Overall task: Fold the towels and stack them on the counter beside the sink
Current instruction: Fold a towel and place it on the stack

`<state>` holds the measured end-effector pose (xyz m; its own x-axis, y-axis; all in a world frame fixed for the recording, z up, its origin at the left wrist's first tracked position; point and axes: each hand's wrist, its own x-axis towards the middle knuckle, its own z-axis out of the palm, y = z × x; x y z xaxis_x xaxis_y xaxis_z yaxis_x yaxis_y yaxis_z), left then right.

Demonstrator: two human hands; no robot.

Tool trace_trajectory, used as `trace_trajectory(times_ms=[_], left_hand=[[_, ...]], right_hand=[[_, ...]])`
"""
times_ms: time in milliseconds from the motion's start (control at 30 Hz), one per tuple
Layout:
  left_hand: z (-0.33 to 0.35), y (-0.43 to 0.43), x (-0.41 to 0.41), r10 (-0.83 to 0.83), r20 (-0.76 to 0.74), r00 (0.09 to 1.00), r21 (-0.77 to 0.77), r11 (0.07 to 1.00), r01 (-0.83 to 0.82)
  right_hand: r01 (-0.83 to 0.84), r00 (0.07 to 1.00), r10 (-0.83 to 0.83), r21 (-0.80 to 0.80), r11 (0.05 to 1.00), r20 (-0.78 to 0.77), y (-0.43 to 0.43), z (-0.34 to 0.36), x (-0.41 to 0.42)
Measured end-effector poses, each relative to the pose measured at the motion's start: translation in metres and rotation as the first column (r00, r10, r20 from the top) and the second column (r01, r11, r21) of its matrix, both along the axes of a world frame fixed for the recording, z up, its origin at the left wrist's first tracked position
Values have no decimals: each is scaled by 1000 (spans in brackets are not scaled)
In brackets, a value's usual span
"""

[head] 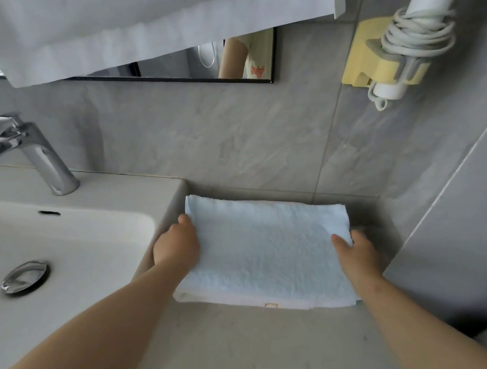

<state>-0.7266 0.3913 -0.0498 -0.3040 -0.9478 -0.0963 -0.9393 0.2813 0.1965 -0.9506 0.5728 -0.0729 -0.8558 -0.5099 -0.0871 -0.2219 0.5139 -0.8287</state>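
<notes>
Two folded towels lie stacked on the tabletop (pixel 253 356) beside the sink (pixel 112 194). With the left hand (pixel 176 245) and right hand (pixel 357 252) clamped on the blue towel (pixel 266 247) ends, fingers hidden beneath, square it over the white towel (pixel 307 303) before releasing.

Soft, even daylight — mild blur, wide-angle bending at the edges.

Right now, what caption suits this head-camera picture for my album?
Left hand and right hand hold the ends of a folded pale-blue towel atop a white towel on the counter beside the sink.
</notes>
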Motion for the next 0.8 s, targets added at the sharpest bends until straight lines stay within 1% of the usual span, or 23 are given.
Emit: trace_trajectory(times_ms=[67,200,267,400,500,667,733,800], left_hand=[[-4,2,1,-2,-3,1000,-15,1000,2],[-14,7,3,37,-82,996,-47,998,-41],[-18,10,5,36,-75,997,-67,997,-41],[-16,10,6,-46,31,998,-148,988,50],[-3,7,3,-91,85,992,-119,988,100],[0,4,1,-77,166,983,-111,989,97],[-2,6,1,-86,224,971,-129,985,117],[-4,8,0,-97,258,961,-126,983,133]], right_hand=[[-15,999,14,27,1000,31,-1,-6,1],[3,998,-7,60,998,65,-3,-14,3],[13,998,-17,62,998,61,-2,-14,2],[26,1000,-26,20,999,11,-2,-9,4],[45,998,-46,-37,998,-31,0,-4,7],[38,992,-53,-131,991,-115,-1,6,12],[38,989,-54,-113,993,-137,-1,6,12],[39,993,-42,-25,999,-115,0,5,13]])
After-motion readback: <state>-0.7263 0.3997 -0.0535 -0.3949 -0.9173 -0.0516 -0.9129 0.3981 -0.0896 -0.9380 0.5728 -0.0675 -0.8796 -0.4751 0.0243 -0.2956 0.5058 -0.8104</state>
